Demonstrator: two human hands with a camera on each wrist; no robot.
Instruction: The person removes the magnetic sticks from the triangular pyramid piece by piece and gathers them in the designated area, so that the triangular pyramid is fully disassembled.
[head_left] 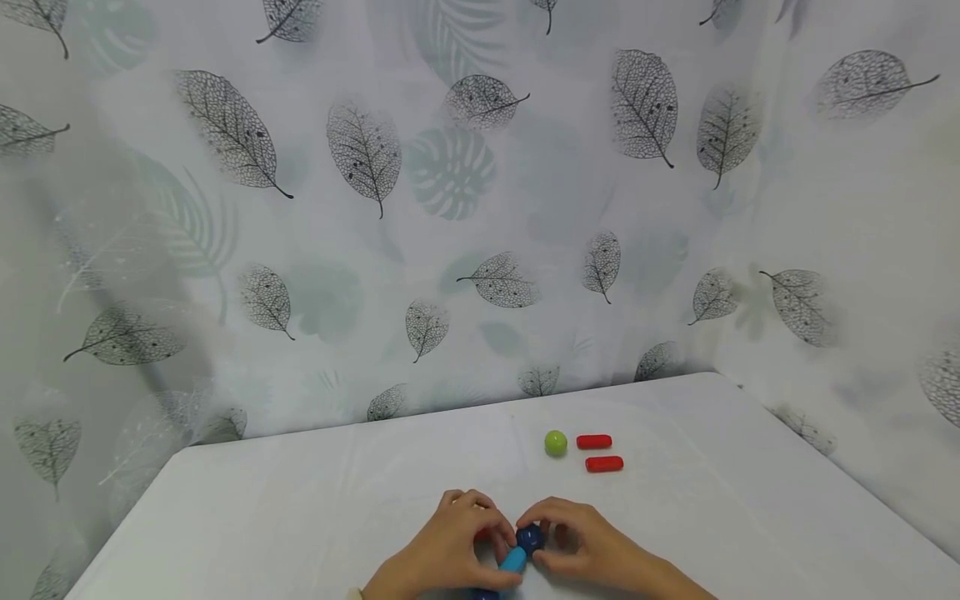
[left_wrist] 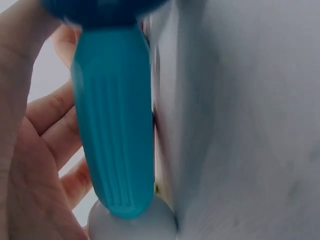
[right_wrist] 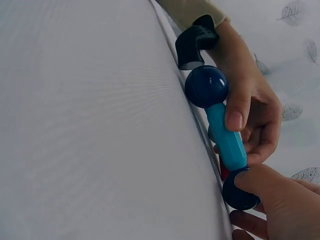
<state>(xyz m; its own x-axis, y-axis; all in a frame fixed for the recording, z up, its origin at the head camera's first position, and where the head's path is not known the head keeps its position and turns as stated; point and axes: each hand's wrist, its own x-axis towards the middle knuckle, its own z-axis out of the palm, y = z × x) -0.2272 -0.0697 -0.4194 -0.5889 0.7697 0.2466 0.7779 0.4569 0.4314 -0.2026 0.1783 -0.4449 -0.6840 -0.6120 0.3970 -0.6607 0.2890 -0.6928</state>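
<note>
A light blue ribbed rod (head_left: 513,561) joins two dark blue balls, one at each end, close over the white table. My left hand (head_left: 455,546) grips this rod, its thumb (right_wrist: 236,112) along one side and its fingers on the other. Between the thumb and fingers of my right hand (head_left: 588,542) is the far dark blue ball (head_left: 530,538). The near dark blue ball (right_wrist: 206,86) sits by my left wrist. The rod (left_wrist: 115,125) fills the middle of the left wrist view. A bit of red (right_wrist: 224,171) shows behind the rod, mostly hidden by my left hand.
Farther back on the white table (head_left: 300,500) lie a green ball (head_left: 556,442) and two red rods, one (head_left: 594,442) behind the other (head_left: 604,464). A leaf-patterned curtain (head_left: 480,208) hangs behind the table. A dark band (right_wrist: 192,47) circles my left wrist.
</note>
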